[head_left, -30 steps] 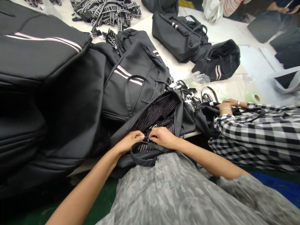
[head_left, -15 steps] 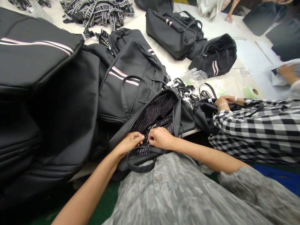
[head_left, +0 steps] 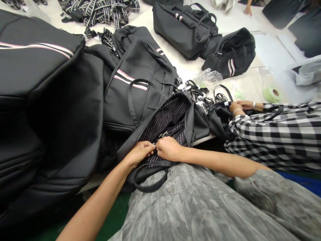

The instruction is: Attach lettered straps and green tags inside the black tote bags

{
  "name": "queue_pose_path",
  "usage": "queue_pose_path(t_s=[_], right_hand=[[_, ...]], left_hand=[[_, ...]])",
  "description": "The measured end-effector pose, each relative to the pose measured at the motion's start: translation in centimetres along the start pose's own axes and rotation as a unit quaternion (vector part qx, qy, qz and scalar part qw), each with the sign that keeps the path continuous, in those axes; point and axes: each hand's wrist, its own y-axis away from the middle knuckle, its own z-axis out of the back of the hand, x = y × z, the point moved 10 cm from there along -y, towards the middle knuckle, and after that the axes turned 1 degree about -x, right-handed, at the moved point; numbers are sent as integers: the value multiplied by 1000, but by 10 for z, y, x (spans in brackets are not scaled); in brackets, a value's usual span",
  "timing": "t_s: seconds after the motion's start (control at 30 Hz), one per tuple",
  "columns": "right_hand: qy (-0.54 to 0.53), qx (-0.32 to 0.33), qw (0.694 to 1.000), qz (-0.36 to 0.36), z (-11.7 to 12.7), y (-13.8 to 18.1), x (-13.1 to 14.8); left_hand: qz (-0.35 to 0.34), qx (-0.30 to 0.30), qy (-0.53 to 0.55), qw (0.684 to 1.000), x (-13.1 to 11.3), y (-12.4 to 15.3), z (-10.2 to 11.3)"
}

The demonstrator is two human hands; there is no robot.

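Observation:
Both my hands are inside the mouth of an open black bag (head_left: pixel 198 125), over its dark lining (head_left: pixel 163 118) printed with rows of small white lettering. My left hand (head_left: pixel 142 150) is closed in a pinch, thumb against forefinger. Curled fingers of my right hand (head_left: pixel 168 148) meet it, nearly touching. What is pinched between them is small and mostly hidden. Just above my right hand shows a patch of pale lettering or metal (head_left: pixel 164 134) on the lining. A black carry handle (head_left: pixel 150 187) loops down from the near rim against my grey clothing.
More black bags with pink-and-white stripes lie at the left (head_left: pixel 50 73), in the middle (head_left: pixel 135 77) and at the back (head_left: pixel 185 30). Lettered straps (head_left: pixel 100 11) are heaped behind. Clear plastic (head_left: pixel 208 78) and a green tape roll (head_left: pixel 272 94) lie right, near a co-worker's checked sleeve (head_left: pixel 276 134).
My right hand has moved slightly left, closing the gap to my left hand. The whole view has shifted a little; the bag stays in place.

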Motion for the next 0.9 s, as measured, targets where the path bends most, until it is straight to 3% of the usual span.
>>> queue_pose_path(t_s=[0.13, 0.3, 0.5, 0.6, 0.73, 0.9], right_hand=[[-130, 9, 991, -29, -5, -5, -13], [-316, 86, 942, -69, -27, -10, -27], [-338, 140, 928, -68, -37, -17, -27], [-322, 117, 937, -65, -32, -15, -28], [-298, 37, 952, -54, -20, -7, -33], [-324, -20, 945, -38, -17, 3, -35]], left_hand=[[37, 38, 5, 999, 5, 0, -4], [34, 75, 11, 997, 3, -1, -8], [15, 90, 28, 995, 13, -6, -10], [-3, 91, 32, 995, 13, -4, -10], [-40, 98, 4, 994, 6, 1, -12], [-85, 76, -47, 992, -2, 1, -10]])
